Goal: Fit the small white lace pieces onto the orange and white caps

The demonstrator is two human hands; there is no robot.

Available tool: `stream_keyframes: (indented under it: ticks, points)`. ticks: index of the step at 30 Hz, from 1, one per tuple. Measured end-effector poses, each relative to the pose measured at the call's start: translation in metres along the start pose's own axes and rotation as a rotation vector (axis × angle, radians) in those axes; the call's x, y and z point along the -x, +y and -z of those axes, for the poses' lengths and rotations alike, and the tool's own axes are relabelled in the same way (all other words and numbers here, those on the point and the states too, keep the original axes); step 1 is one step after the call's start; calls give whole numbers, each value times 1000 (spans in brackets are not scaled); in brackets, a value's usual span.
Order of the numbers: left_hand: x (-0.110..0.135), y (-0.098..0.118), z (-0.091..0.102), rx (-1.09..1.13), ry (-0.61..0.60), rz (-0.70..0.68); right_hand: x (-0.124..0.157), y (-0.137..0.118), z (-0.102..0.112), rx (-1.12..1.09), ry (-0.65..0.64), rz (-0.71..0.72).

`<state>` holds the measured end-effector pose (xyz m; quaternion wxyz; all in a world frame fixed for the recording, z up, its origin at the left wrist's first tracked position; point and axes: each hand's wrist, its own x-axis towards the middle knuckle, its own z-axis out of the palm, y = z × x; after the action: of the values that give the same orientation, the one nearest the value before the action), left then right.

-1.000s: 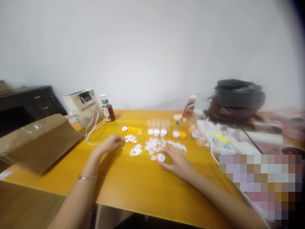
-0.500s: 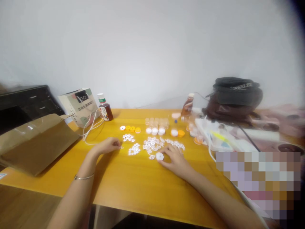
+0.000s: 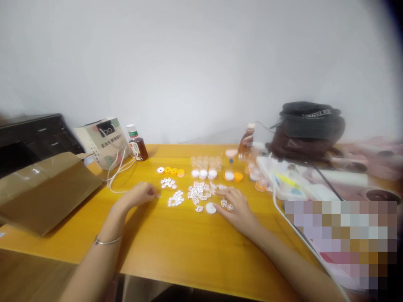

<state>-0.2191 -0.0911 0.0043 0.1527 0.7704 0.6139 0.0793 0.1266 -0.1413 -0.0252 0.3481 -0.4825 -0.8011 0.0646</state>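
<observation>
My left hand (image 3: 143, 195) rests on the left of the table with its fingers curled closed; whether anything is inside cannot be seen. A tiny pale piece (image 3: 159, 196) lies just off its fingertips. My right hand (image 3: 235, 209) is open, fingers spread over some loose white openwork pieces (image 3: 197, 192). Its thumb tip is at the edge of a round white disc (image 3: 210, 208), which lies on the table. Two more openwork pieces show between thumb and fingers. Between the hands are small white round pieces (image 3: 175, 199) and another small white group (image 3: 168, 183).
Behind stand a row of yellow rings (image 3: 174, 171), white round caps (image 3: 203, 174), clear cups (image 3: 206, 162) and an orange lid (image 3: 237, 177). Bottles (image 3: 138, 143) (image 3: 246, 139) flank them. A paper bag (image 3: 47, 193) lies left; a white tray (image 3: 286, 180) and black cap (image 3: 310, 119) are right.
My right index finger has moved away from the disc and stretched left over the openwork pieces, uncovering two of them. My left fingers have curled in and drawn slightly back from the tiny piece.
</observation>
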Motion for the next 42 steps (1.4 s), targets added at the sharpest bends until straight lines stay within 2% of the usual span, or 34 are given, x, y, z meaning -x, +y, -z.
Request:
stream_keyframes:
  ticks: [4,7,8,10,13,16,20,30,39,42]
  points:
    - [3,8,7,30,86,-71,-1,-1,3,-70,36,12]
    - [6,38,4,155,178,-216,-1,-4,3,-150,36,29]
    - [7,53,0,232,195,-287,-1,-5,3,-184,28,32]
    - [8,86,-14,371,152,-417,-1,-8,3,-255,-8,27]
    - [8,129,-38,506,94,-488,-1,-11,2,-343,-84,-16]
    - [3,151,-56,550,51,-497,-1,-12,0,-384,-106,-73]
    - [-2,154,-65,625,67,-496,-1,-10,-2,-394,-107,-122]
    - [-1,153,-72,674,135,-493,-2,-13,-4,-406,-99,-187]
    - [-1,150,-76,592,177,-518,-4,-15,-3,-461,-143,-244]
    - [-1,147,-74,473,198,-595,-5,-16,-2,-488,-159,-265]
